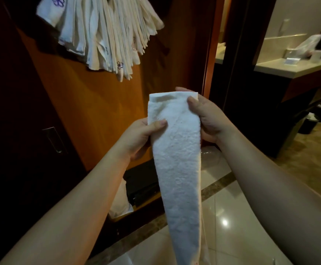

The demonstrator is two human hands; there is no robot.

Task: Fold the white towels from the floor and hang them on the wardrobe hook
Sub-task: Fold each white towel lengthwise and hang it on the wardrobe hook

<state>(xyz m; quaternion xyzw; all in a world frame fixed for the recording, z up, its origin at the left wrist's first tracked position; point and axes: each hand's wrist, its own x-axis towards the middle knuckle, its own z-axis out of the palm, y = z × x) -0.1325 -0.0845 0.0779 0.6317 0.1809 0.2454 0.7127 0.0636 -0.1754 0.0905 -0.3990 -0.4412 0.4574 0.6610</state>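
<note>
— What have you got?

— My left hand (144,134) and right hand (203,117) both pinch the top of a folded white towel (177,165); it hangs long and narrow over the floor (222,207).

— Next?

— Keep the edges aligned, I think, then drape it evenly beside the hung towels (102,35) up on the wardrobe (98,111), far left.

One folded towel (177,159) held; two hands (138,138); one bunch hung towels (98,31), number unclear.
</note>
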